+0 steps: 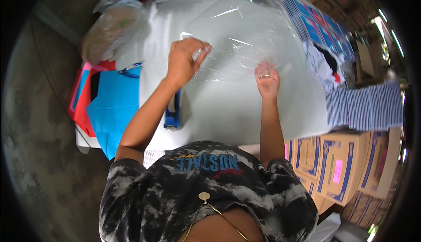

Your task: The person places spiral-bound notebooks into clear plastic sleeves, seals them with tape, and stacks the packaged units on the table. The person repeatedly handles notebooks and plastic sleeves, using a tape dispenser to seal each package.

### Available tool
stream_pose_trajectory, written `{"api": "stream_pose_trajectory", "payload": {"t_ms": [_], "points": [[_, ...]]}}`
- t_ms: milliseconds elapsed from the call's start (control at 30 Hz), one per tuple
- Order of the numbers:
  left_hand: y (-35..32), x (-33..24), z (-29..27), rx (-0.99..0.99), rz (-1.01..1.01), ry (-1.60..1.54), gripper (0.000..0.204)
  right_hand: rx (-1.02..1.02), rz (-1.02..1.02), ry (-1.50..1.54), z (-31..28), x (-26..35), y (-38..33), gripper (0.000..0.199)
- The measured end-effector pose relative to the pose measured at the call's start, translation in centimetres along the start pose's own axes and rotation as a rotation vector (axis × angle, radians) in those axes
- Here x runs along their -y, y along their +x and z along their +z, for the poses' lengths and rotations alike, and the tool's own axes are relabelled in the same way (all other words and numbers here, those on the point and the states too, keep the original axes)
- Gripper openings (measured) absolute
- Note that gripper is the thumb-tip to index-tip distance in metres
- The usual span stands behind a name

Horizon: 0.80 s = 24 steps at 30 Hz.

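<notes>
Spreading a clear bag on the white desk (228, 114).

The left hand (183, 62) pinches the near-left corner of the bag (245, 35) between closed fingers (201, 51); the right hand (266, 80) lies open and flat on its near edge, holding nothing. To go well, I judge: keep the right palm pressing, pull the corner gently, avoid creasing.

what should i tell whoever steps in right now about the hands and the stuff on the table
Left hand: pinching the near-left edge of the clear plastic sheet.
Right hand: flat on the sheet's near edge, gripping nothing.
Sheet lies spread on the white table.
Blue tape dispenser sits under the left forearm; scissors and blue paper lie at left.
Done: sheet laid out. Left: nothing is on it yet.
</notes>
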<state>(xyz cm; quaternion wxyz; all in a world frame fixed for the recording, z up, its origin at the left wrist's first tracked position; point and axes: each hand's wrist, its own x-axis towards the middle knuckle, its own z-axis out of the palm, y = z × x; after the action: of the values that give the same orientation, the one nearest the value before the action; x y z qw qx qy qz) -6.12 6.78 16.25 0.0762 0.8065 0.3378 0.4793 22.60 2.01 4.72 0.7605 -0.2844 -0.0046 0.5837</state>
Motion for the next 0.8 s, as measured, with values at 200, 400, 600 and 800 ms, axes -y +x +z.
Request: {"api": "stream_pose_trajectory", "payload": {"t_ms": [200, 400, 600, 800], "points": [[-12.6, -5.7, 7.0, 0.609, 0.21, 0.282, 0.017, -0.568, -0.402, -0.287, -7.7, 3.1, -3.0, 0.09], [-11.6, -9.0, 8.4, 1.061, -0.543, -0.717, 0.043, -0.155, 0.083, -1.177, -3.0, -0.1, -8.6, 0.09], [-9.2, -5.0, 11.6, 0.063, -1.174, -1.522, 0.086, -0.14, -0.349, -1.319, -9.2, -0.3, -3.2, 0.066], [-12.5, -3.1, 14.3, -0.213, -1.205, -1.275, 0.077, 0.383, -0.347, -1.931, -6.7, -7.0, -6.9, 0.08]]}}
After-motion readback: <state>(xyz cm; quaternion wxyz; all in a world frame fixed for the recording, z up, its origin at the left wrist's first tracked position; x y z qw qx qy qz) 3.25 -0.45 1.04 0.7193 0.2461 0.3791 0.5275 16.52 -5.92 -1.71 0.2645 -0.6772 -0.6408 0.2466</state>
